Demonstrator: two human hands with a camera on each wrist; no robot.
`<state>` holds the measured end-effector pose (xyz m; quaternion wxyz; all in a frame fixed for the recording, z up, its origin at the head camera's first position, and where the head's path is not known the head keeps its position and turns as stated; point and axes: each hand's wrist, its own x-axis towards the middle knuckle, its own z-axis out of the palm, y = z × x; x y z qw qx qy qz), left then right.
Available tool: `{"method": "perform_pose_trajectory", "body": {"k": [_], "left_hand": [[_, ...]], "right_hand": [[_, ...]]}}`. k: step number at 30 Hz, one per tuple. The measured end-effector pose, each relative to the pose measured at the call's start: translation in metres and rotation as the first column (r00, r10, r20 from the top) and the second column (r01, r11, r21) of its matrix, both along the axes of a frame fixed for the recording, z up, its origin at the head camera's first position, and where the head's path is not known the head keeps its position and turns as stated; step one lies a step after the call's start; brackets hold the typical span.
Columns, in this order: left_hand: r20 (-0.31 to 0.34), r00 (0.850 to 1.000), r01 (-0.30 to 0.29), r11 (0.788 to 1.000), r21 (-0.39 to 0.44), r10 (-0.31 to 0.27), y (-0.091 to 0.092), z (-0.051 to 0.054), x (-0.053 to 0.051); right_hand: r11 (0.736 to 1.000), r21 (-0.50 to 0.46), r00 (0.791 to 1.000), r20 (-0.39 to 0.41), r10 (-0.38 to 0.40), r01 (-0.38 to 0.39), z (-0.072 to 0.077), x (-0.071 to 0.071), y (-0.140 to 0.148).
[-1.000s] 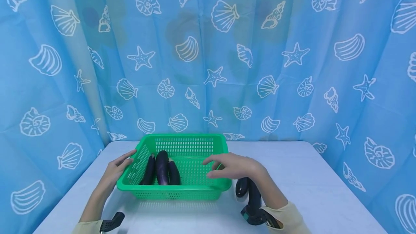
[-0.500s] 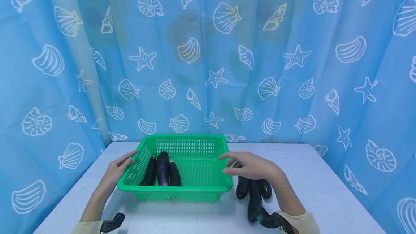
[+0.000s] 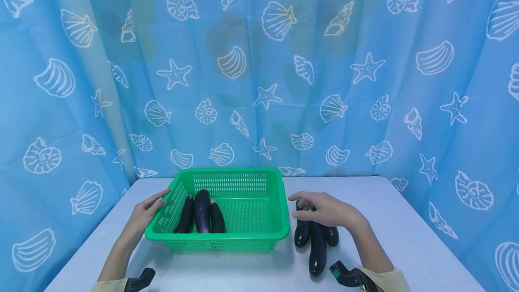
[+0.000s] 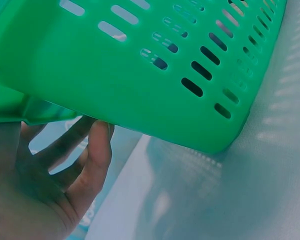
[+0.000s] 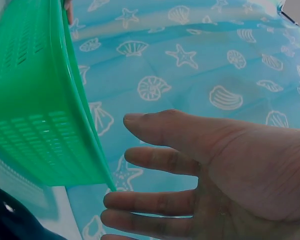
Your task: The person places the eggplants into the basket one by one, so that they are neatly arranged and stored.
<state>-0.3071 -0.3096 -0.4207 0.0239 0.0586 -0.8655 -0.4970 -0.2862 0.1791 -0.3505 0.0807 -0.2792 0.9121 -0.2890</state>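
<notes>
Two cream sleeves are nearest my head view, each with one black wrist-mounted device beside it. Three glossy, dark, elongated eggplants lie side by side on the surface, right of the basket; the middle unit extends closest to me.

My right hand is above the far ends of these three units. Its fingers are spread wide and unloaded, the fingertips just beside the basket's right rim; I cannot confirm contact. My left hand is at the left rim, fingers extended and apart, fingertips against the plastic.

One green rectangular perforated plastic basket stands upright between the hands. It contains three dark purple eggplants, grouped in its left half and lying lengthwise, with the thickest in the middle. Total count: six, three inside and three outside.

Surface: one white table, smooth, its far corners rounded. Room: blue fabric curtain behind the table and along both sides, hanging in vertical folds. It is printed with white outlined seashells and starfish; faint darker blotches show across its upper part.
</notes>
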Motion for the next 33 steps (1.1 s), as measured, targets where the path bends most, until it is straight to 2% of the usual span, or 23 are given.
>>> {"method": "perform_pose_trajectory", "body": {"k": [22,33], "left_hand": [[-0.018,1.0,0.013,1.0,-0.006,-0.013,-0.001,0.001,0.0],[-0.02,1.0,0.018,1.0,-0.006,-0.019,-0.002,0.0,0.0]], "right_hand": [[0.993,0.022,0.991,0.07,-0.118,0.117,-0.015,-0.011,0.02],[0.991,0.026,0.989,0.061,-0.132,0.131,-0.022,-0.016,0.033]]}}
